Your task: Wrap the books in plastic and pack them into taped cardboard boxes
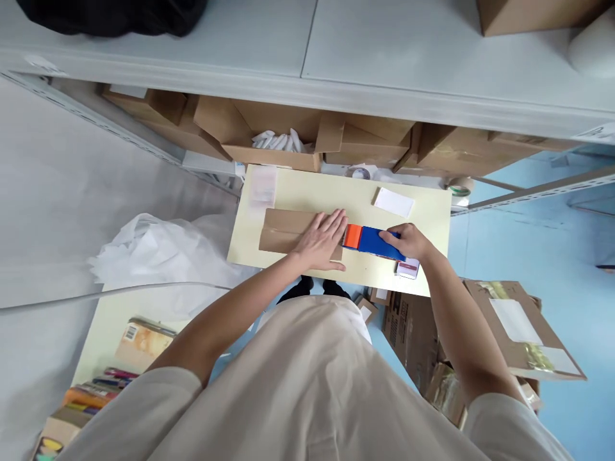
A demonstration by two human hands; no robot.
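A grey shelf point(408, 51) runs across the far side of the room, and a pale yellow table point(321, 189) stands in front of it. At the left, a white plastic sheet point(148, 250) lies in a crumpled heap, with books point(144, 342) nearer. Under the shelf, an open box point(276, 155) holds small white items point(281, 140).

On the left half of the table lies a flat piece of brown cardboard point(283, 230). The left hand point(323, 240) rests palm down on its right end, holding nothing, with the fingers extended close together and the thumb spread well away from them. Just right of that hand is the blue and orange tool point(377, 242), its orange part towards the left. Whether the left hand touches it cannot be told. The right hand point(406, 240) is closed on the tool's right end, thumb laid over the blue top.

Beyond the tool lies a white pad point(394, 202); a phone point(408, 269) is near the right hand, on the near side. A tape roll point(460, 186) stands by the table's far right corner. Farther right and nearer is a labelled carton point(519, 326).
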